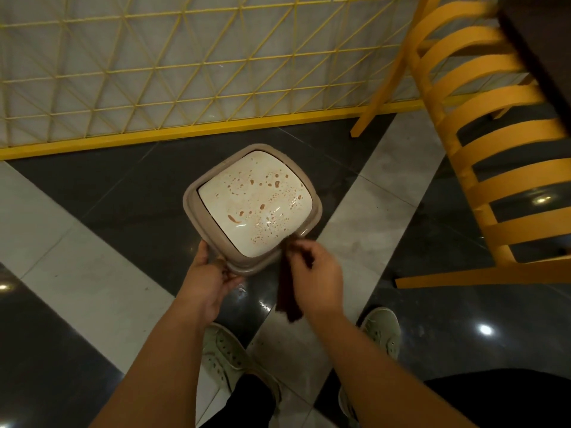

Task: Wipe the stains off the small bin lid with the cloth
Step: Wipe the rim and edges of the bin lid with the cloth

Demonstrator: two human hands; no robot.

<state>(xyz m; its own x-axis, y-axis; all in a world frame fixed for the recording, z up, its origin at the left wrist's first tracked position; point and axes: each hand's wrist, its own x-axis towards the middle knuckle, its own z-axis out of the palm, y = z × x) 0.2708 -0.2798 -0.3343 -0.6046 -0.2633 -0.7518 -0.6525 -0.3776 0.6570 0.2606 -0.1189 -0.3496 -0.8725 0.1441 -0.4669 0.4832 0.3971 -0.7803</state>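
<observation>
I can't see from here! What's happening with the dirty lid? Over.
Left hand grips bin rim. Right hand pinches cloth. Lid still stained. Nothing blocking.

Dim warm light, glare spots on floor (pixel 485 329), edges warped

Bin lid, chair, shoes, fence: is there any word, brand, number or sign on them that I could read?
None: no text can be read.
Bin lid: only brown stains, no label.
Cloth: plain dark, no tag showing.
Chair, fence, shoes: no visible writing.
</observation>
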